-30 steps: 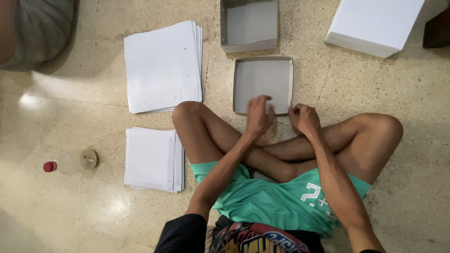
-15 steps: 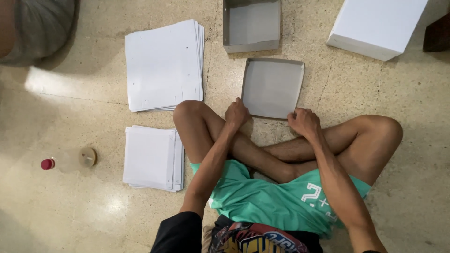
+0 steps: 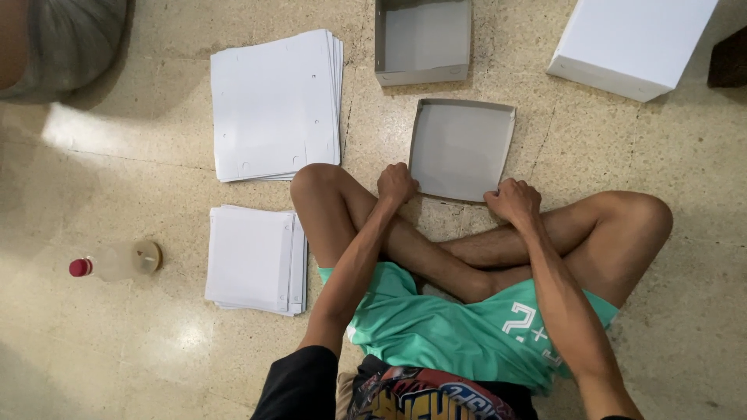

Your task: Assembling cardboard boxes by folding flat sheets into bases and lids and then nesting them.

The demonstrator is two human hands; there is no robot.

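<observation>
From the head view I record the left hand (image 3: 396, 183) curled closed on the near left corner of a shallow grey cardboard tray (image 3: 462, 148), and the right hand (image 3: 512, 201) curled closed on its near right corner, the tray lying flat on the floor just ahead of both. Beyond the hands I note a deeper grey box (image 3: 424, 39) and a closed white box (image 3: 632, 43). Outward of the left hand I see a large stack of white sheets (image 3: 274, 105), a smaller stack (image 3: 254, 258) and a red-capped bottle (image 3: 115, 260) on its side.
</observation>
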